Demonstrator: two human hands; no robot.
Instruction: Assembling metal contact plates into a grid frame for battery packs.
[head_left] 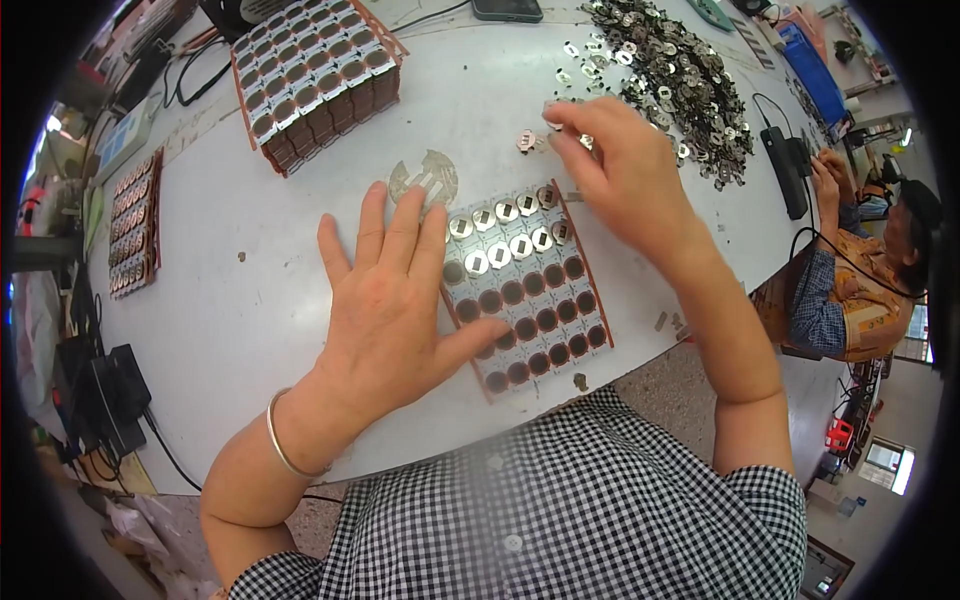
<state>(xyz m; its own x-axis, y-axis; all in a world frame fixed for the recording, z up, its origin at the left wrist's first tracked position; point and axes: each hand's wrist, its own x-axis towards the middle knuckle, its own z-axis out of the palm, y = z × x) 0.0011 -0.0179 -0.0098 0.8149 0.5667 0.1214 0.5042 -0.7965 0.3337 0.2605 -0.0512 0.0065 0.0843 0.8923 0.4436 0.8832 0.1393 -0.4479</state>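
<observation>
A panel of small circuit boards (540,322) lies on the table in front of me, with rows of round dark pads. Shiny metal coin-cell clips (520,245) sit on most of its two far rows. My left hand (385,300) is open, fingers spread, resting across the panel's left edge with the thumb over the pads. Beyond the panel's far right corner, my right hand (625,170) pinches a small metal clip, mostly hidden by its fingertips. A loose clip (527,141) lies just left of those fingers. A flat round slotted metal plate (440,178) touches the left fingertips.
A large heap of metal clips (690,90) spreads at the far right. A tall stack of similar panels (320,80) stands far left, and a smaller stack (136,225) near the left edge. A black power strip (783,172) lies right; another person (870,270) sits beyond it.
</observation>
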